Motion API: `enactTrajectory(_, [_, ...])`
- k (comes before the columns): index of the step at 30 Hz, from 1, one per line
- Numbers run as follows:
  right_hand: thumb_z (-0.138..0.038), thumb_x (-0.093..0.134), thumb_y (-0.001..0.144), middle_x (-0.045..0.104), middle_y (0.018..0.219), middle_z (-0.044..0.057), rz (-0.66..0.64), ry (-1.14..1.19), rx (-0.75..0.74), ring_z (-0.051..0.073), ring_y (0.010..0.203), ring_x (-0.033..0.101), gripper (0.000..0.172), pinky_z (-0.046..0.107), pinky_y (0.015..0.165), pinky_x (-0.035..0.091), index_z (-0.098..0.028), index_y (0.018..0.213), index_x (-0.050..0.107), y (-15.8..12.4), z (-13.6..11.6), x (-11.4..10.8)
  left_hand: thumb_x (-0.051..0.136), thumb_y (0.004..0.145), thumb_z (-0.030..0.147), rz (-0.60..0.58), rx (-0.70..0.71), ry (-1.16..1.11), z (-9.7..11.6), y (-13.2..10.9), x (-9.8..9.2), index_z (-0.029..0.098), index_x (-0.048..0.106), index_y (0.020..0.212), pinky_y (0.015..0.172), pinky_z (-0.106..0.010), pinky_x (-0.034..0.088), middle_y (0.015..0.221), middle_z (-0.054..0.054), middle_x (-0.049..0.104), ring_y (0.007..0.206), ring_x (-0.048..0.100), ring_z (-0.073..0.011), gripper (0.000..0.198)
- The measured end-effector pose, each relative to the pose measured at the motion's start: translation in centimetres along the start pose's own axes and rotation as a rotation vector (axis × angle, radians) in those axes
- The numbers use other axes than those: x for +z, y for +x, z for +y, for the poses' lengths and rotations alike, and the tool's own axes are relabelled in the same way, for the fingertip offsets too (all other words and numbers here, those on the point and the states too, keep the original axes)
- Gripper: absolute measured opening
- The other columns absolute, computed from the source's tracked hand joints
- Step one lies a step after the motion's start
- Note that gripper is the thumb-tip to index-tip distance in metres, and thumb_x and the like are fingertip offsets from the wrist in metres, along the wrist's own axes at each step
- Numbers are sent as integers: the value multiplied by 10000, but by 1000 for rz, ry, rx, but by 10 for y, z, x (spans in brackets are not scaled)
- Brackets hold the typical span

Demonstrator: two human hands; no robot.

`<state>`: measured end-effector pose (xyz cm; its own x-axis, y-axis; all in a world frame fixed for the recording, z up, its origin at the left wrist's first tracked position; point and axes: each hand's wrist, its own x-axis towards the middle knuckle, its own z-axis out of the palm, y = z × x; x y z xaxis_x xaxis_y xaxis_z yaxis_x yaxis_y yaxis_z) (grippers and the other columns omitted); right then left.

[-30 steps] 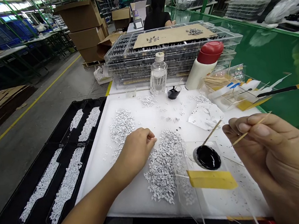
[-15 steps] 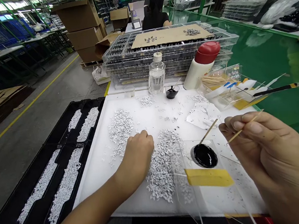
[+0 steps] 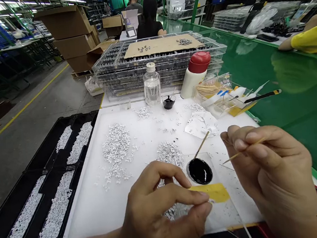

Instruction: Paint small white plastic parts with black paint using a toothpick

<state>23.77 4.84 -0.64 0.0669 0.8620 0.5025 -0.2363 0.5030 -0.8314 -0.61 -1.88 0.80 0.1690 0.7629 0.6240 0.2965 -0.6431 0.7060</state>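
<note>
My left hand is pinched in front of the acrylic stand, and a sliver of a small white piece shows at its fingertips. My right hand holds a wooden toothpick between thumb and forefinger, its tip pointing left. Between the hands sits a round cup of black paint with a stick leaning in it. Yellow tape crosses the stand below the cup. A pile of small white pieces lies behind my left hand, partly hidden; another pile spreads farther left.
Black trays with white pieces flank the white table on the left. Along the back stand a clear bottle, a small dark cup, a red-capped flask and stacked clear trays. A co-worker's yellow sleeve appears right.
My left hand has moved from between the piles toward the right and nearer, now pinching a small piece by the stand. My right hand keeps the toothpick. The view has shifted right.
</note>
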Motion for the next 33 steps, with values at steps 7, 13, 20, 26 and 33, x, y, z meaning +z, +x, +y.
enactTrajectory(7, [-248,912,1220,940,1037,-6,-187,-2,-143,184,902,818,201,386,802,677,-363,1370,981,-16,-1,-2,829,940,7,47,12,114,-4,3,9,202,868,981,701,-176,705,987,4,752,776,813,-105,204])
enactTrajectory(13, [-109,876,1182,956,1110,47,-252,-50,-218,237,903,857,327,464,774,691,-280,1452,948,-22,4,-7,818,947,34,51,-5,149,-6,3,11,221,840,960,598,-206,622,946,27,738,703,783,-98,189])
enactTrajectory(20, [-91,925,1157,967,1132,-10,-238,-80,-202,174,927,858,315,369,798,723,-286,1403,951,-18,0,1,807,953,31,47,-25,150,-7,3,14,239,831,963,570,-233,580,938,28,723,695,758,-106,210])
enactTrajectory(26, [-77,949,1115,970,1089,-1,-234,-101,-169,185,884,852,315,361,762,726,-292,1344,976,-14,-4,6,819,955,39,48,-31,140,-8,2,14,249,822,961,560,-242,572,935,23,713,693,752,-116,210])
enactTrajectory(33, [-3,955,1046,966,1070,-12,-236,-113,-157,180,870,835,383,355,760,720,-284,1304,983,-16,-7,6,799,952,28,61,-30,156,-8,4,14,238,814,943,583,-232,589,927,20,715,726,770,-116,211])
